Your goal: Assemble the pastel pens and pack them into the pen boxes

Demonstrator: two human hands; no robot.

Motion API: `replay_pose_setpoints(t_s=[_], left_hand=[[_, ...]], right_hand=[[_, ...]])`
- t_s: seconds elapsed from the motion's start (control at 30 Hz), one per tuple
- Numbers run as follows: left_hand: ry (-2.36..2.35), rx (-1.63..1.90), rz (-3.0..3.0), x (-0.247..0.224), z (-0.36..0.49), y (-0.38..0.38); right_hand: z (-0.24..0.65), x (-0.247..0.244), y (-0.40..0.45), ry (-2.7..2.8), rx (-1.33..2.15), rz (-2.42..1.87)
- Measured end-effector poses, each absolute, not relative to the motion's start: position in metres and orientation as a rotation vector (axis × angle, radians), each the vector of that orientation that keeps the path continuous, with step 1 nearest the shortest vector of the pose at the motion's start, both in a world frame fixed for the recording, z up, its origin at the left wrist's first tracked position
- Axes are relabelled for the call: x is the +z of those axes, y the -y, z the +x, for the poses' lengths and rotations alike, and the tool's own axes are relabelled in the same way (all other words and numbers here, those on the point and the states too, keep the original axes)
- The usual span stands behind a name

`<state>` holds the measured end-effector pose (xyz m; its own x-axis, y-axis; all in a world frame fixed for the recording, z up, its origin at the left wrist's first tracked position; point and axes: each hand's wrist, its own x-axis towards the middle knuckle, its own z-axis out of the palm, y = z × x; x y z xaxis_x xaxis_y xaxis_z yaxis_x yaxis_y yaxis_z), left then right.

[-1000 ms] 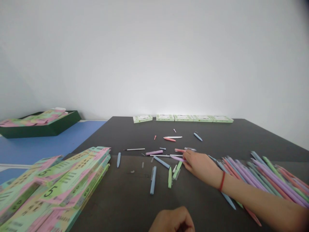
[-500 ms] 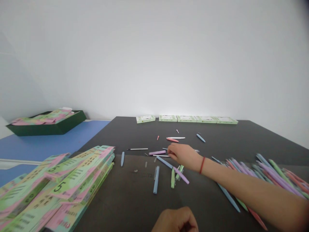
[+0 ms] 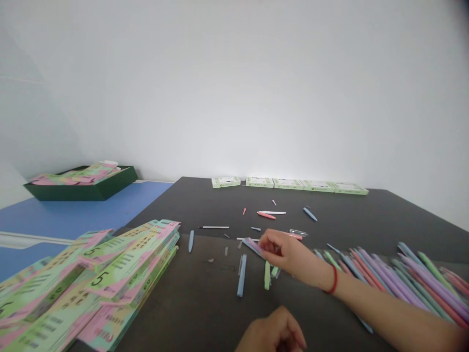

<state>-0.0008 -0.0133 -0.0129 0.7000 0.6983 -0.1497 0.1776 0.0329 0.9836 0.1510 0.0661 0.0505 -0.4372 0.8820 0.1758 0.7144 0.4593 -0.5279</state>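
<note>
Purple barrel was over the counter, pinched in the right hand — long axis slanting from its fingertips away to the left. Left hand lay farther off, curled — contents could not be told.

On the dark table, passage at the left was blocked by stacked printed boxes and at the right by heaped pens. The middle was obstructed by scattered pen parts and the right hand. Bare surface was left between the stacked printed boxes and the left hand, and behind the heaped pens.
</note>
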Motion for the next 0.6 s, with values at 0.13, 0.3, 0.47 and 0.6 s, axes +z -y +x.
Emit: replay_pose_setpoints(t_s=[0.13, 0.3, 0.47, 0.6], left_hand=[[-0.612, 0.803, 1.511, -0.007, -0.007, 0.013], [-0.611, 1.164, 1.681, 0.003, -0.016, 0.014], [-0.689, 1.088, 1.831, 0.013, -0.02, 0.012], [-0.747, 1.111, 1.874, 0.019, -0.02, 0.01]], right_hand=[[0.163, 0.047, -0.013, 2.047, 0.836, -1.172], [0.166, 0.037, 0.018, 1.996, 0.798, -1.154], [0.164, 0.033, 0.025, 2.059, 0.741, -1.188], [0.166, 0.037, 0.025, 2.161, 0.671, -1.215]])
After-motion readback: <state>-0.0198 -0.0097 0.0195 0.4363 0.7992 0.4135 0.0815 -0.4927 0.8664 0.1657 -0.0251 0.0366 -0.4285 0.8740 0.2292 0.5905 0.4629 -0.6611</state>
